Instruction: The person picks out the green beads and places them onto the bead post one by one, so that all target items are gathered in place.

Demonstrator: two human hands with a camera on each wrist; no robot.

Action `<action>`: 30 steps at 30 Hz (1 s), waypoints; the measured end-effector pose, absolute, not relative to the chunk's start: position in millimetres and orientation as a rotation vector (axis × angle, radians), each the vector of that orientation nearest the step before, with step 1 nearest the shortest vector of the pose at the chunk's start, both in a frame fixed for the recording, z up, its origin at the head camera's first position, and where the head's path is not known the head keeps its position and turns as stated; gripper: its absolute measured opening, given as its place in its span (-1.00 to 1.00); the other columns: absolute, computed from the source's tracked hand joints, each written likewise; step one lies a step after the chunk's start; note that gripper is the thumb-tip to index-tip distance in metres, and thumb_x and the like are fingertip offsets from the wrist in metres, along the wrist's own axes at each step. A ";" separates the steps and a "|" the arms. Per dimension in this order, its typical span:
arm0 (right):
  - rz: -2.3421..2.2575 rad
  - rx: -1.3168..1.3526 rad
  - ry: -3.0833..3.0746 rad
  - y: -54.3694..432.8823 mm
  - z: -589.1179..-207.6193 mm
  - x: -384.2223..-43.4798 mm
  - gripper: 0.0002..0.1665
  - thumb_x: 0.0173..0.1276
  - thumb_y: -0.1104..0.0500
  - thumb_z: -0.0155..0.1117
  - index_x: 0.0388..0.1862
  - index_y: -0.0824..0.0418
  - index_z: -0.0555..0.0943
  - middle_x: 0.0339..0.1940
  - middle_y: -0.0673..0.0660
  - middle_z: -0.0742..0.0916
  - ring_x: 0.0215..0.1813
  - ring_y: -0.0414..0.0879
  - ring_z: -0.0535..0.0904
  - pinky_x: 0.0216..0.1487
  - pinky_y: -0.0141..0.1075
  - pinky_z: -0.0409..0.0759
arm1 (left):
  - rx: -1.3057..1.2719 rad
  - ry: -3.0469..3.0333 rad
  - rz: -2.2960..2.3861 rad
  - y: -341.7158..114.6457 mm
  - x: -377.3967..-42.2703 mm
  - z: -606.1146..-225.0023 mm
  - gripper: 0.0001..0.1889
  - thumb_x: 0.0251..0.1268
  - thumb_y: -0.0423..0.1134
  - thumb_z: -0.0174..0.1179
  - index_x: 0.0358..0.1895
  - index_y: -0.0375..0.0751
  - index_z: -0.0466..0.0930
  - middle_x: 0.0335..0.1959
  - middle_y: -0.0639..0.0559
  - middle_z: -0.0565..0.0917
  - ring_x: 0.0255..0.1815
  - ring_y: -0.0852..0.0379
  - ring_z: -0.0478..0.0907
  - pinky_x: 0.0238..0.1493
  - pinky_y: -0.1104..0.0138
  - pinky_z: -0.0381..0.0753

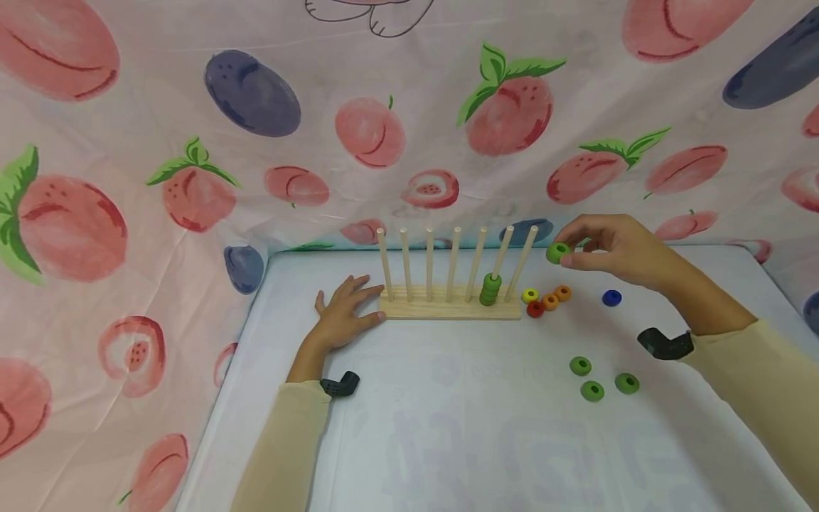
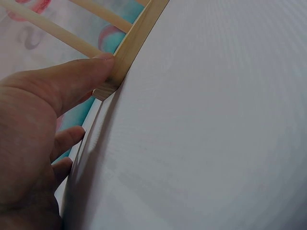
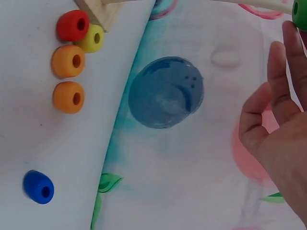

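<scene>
My right hand (image 1: pixel 614 245) pinches a green bead (image 1: pixel 558 252) between thumb and fingers, raised just right of the peg tops. Below it stands a wooden peg stand (image 1: pixel 435 307) with a row of upright pegs. Several green beads (image 1: pixel 490 290) are stacked on the second peg from the right. At the stand's left end, my left hand (image 1: pixel 342 316) grips the base between thumb and forefinger, its other fingers spread. The left wrist view shows the thumb (image 2: pixel 91 76) on the base's edge. In the right wrist view the held bead (image 3: pixel 300 14) is partly cut off.
Beside the stand's right end lie a yellow bead (image 1: pixel 530 295), a red bead (image 1: pixel 535 309) and two orange beads (image 1: pixel 550 302). A blue bead (image 1: pixel 611 298) sits farther right. Three green beads (image 1: pixel 592 391) lie nearer on the white table (image 1: pixel 448 427). Fruit-patterned cloth (image 1: pixel 288 213) hangs behind.
</scene>
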State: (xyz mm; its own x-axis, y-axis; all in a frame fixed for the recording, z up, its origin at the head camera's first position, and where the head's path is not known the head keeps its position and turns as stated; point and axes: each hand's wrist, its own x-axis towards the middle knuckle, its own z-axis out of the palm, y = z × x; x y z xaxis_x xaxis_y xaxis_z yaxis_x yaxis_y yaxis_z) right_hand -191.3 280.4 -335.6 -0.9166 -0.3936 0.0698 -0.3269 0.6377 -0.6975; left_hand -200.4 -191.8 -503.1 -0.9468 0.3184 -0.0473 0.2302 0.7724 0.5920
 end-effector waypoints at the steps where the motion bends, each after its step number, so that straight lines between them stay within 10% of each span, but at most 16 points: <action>1: -1.184 -0.615 2.759 280.1 -334.2 -191.6 -0.72 0.32 0.25 0.46 -0.01 0.07 0.72 -0.16 -0.07 0.75 -0.03 -0.22 0.61 -0.12 -0.46 0.63 | 0.437 2.819 0.914 -191.7 -200.3 -502.7 -0.34 0.32 0.24 0.28 0.46 0.21 0.46 0.65 0.03 0.18 0.72 -0.15 -0.15 0.45 -0.40 -0.57; 30: -1.512 -0.694 2.739 250.3 -317.7 -205.9 -0.72 0.38 0.34 0.35 0.06 0.30 0.67 -0.14 -0.12 0.73 -0.08 -0.13 0.60 -0.12 -0.53 0.63 | 0.429 2.811 0.918 -193.5 -200.2 -504.0 -0.34 0.32 0.24 0.28 0.47 0.24 0.44 0.66 0.07 0.17 0.73 -0.10 -0.17 0.47 -0.36 -0.60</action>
State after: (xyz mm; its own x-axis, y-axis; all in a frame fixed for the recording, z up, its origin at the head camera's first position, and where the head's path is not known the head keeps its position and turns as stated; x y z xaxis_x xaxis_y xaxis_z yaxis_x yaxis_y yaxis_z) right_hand -205.9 250.3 -317.7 -0.9043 -0.3399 0.2581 -0.3995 0.4613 -0.7922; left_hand -200.2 -193.5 -504.0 -0.9473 0.3154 -0.0563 0.2215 0.7715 0.5964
